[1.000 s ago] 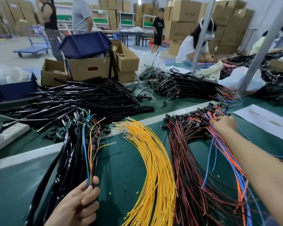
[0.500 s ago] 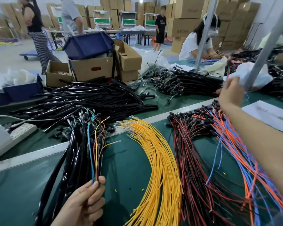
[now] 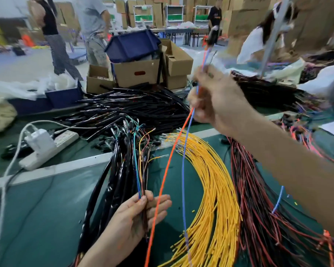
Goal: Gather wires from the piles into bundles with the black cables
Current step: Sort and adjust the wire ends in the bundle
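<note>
My left hand [image 3: 137, 214] lies palm up near the bottom centre, its thumb pinching a thin bundle of coloured wires [image 3: 140, 182] beside the glossy black cables [image 3: 116, 182]. Raised above the table, my right hand [image 3: 218, 101] grips an orange wire [image 3: 168, 170] and a blue wire [image 3: 183, 170]. Both wires hang down, and the orange one crosses my left fingers. A yellow wire pile [image 3: 214, 189] curves across the green mat [image 3: 46, 218]. To its right lies a red and black wire pile [image 3: 258, 218].
A heap of black cables [image 3: 135, 108] fills the table's middle. A white power strip [image 3: 48, 147] with a charger sits at left. Cardboard boxes [image 3: 137, 72] with a blue bin stand behind. Several people work or stand in the background.
My right hand pulled an orange and a blue wire from the right pile, lifted them and swung left toward the centre. The view shifted right; my left hand opened its fingers under the hanging wires.
</note>
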